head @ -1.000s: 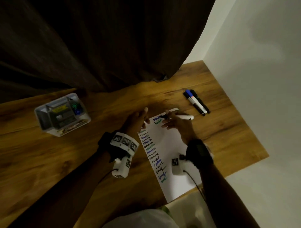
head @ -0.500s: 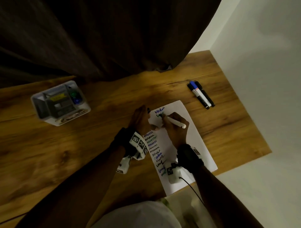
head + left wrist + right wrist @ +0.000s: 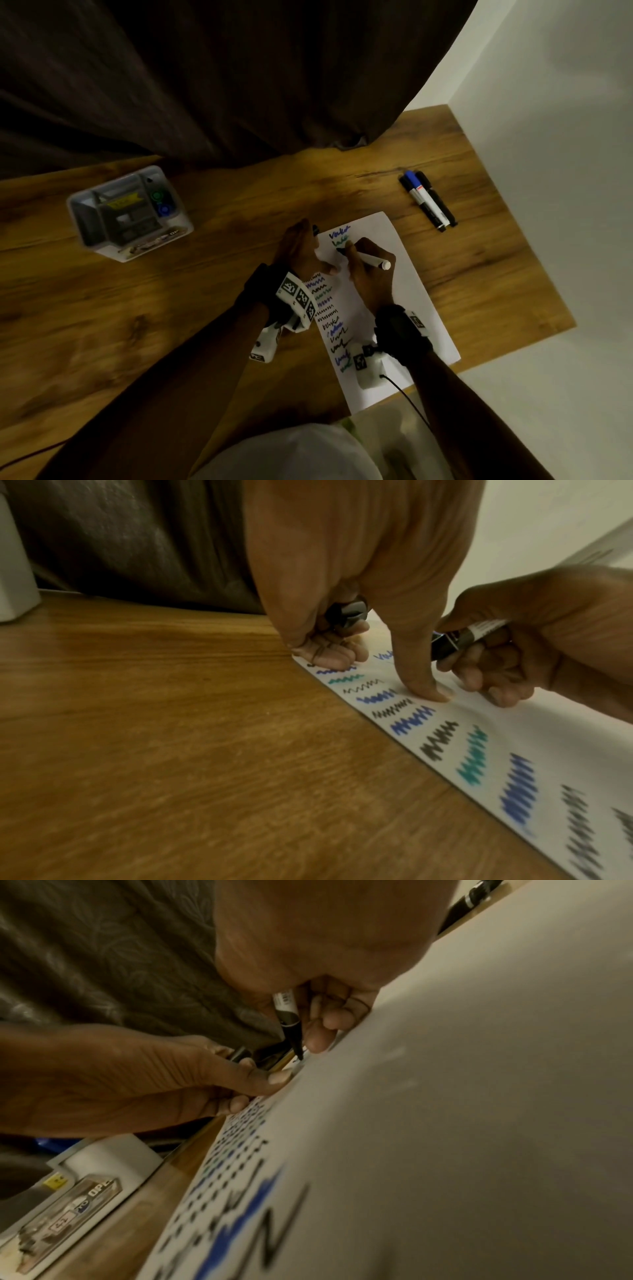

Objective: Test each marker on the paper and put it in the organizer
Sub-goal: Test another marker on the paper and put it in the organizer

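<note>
Warm wood-grain table, smooth with a soft sheen. Plain matt white paper, scribbled with ink. Glossy black plastic cap, smooth plastic marker with a printed label. Clear shiny plastic organizer. Dark matt cloth curtain with a faint leafy pattern.

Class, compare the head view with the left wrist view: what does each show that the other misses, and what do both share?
Only the head view shows the organizer on the table, with green and blue caps inside, and the spare markers lying beside the paper. Only the left wrist view shows the left hand curled round a black cap, thumb pressing the sheet. Both show the right hand holding the marker on the paper with its scribbles.
</note>
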Motion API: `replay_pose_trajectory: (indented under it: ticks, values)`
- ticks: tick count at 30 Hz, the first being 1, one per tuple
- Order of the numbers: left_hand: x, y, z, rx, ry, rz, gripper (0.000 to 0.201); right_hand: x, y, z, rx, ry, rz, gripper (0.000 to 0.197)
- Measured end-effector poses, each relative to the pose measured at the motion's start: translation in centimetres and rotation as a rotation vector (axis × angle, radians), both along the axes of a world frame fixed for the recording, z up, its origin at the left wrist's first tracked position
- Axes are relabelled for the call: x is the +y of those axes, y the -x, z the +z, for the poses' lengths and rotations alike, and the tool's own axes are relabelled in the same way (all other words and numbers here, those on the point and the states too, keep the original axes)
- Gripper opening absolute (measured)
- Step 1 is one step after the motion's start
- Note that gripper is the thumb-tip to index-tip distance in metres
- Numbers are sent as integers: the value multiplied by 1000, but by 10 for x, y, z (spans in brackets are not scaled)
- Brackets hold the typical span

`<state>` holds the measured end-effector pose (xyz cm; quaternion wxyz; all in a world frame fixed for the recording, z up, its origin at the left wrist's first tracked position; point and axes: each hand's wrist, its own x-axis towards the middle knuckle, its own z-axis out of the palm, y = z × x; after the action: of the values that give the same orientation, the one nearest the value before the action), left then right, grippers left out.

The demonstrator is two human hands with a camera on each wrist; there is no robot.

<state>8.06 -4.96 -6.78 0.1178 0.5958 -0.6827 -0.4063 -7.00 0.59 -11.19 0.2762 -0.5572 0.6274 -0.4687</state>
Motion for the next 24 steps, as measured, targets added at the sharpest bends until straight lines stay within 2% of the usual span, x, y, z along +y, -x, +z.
replay_pose_trajectory:
  ticks: [5, 12, 24]
  values:
    - [1, 1, -1, 11, -7, 6, 81, 0, 4, -4, -21, -18, -38, 42]
    - [-1, 1, -2, -19, -15, 6, 81, 1, 9, -5, -44, -45, -90, 30]
    - [0, 1, -3, -27, -14, 5, 75, 1, 7, -1, -58, -80, -110, 31]
